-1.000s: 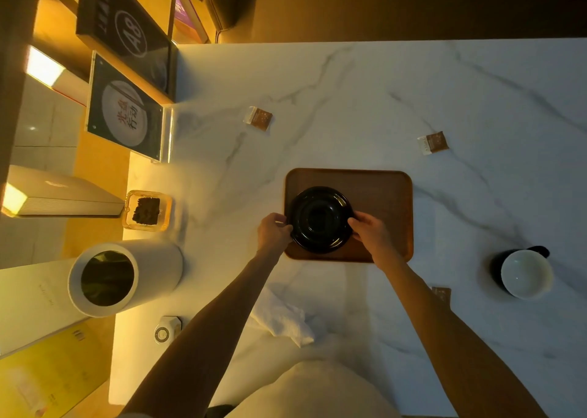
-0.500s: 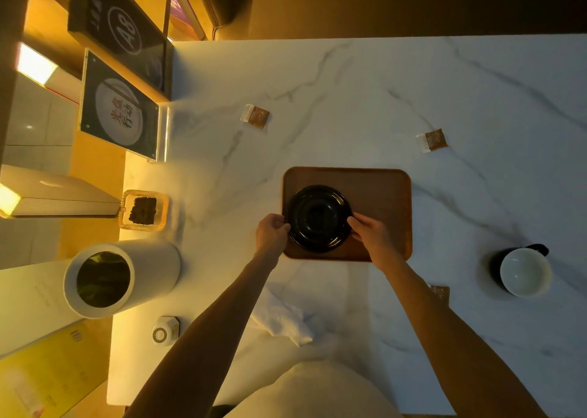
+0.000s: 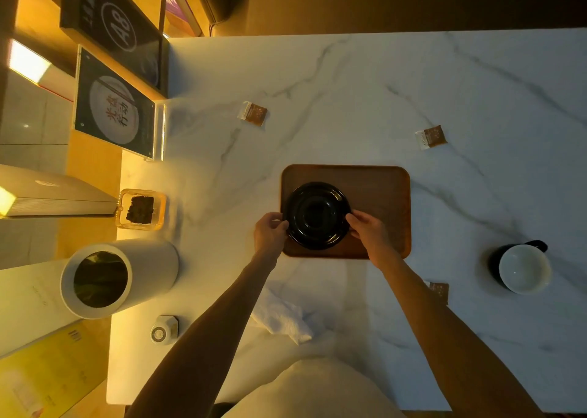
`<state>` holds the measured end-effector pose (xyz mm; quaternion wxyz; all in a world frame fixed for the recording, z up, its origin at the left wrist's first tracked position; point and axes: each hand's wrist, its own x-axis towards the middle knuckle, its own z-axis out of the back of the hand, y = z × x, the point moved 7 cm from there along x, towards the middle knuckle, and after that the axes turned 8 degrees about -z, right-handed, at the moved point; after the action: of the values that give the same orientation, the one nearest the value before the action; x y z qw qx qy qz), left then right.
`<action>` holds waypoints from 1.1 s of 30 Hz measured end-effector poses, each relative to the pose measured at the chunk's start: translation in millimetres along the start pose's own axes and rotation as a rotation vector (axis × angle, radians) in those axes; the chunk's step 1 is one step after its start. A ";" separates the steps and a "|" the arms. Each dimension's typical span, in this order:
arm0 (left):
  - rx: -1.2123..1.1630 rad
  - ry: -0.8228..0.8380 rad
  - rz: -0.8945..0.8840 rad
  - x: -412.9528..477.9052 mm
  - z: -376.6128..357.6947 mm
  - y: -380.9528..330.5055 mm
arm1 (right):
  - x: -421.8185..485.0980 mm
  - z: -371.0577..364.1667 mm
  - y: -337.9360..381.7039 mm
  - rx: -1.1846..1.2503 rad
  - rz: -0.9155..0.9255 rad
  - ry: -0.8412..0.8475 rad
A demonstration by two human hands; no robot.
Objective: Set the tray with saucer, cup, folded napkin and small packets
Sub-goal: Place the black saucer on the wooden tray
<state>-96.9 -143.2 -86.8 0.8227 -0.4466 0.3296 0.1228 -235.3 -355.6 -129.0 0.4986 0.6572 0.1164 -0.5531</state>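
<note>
Little has changed since a second ago: your left hand (image 3: 270, 231) and right hand (image 3: 368, 231) still pinch opposite rims of the black saucer (image 3: 317, 216), resting on the left half of the wooden tray (image 3: 381, 195). The cup (image 3: 522, 271), well right, looks empty. The glass dish (image 3: 141, 209) holds something dark.

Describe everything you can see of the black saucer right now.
The saucer is round, glossy and black, ceramic by the look, with concentric rings around a dark central well. It sits level and upright on the left half of the brown tray, empty, with no cup on it. The left hand pinches its left rim and the right hand its right rim. Whether it rests fully on the tray is unclear.
</note>
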 end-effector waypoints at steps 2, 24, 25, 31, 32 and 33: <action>0.011 -0.001 -0.001 -0.7 -0.4 -1.0 | 0.8 0.0 0.0 -0.010 -0.001 -0.003; 0.149 0.040 -0.008 -0.7 -0.3 -10.4 | -4.8 1.3 0.2 -0.045 0.034 0.019; 0.122 0.050 0.010 -0.6 0.6 -9.5 | -5.4 0.7 0.8 -0.044 0.032 0.023; -0.054 0.150 0.159 -12.5 13.1 3.2 | -21.7 -2.1 -6.4 -0.022 -0.024 -0.007; -0.038 0.179 0.159 -16.4 15.3 5.8 | -27.1 -1.4 -9.5 -0.026 -0.030 -0.019; -0.014 0.207 0.153 -21.1 17.4 7.8 | -33.1 0.5 -12.3 -0.048 -0.019 -0.042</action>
<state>-109.1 -122.6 -71.4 0.7693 -0.4360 0.4452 0.1408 -256.2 -337.0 -107.5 0.5112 0.6323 0.1254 -0.5684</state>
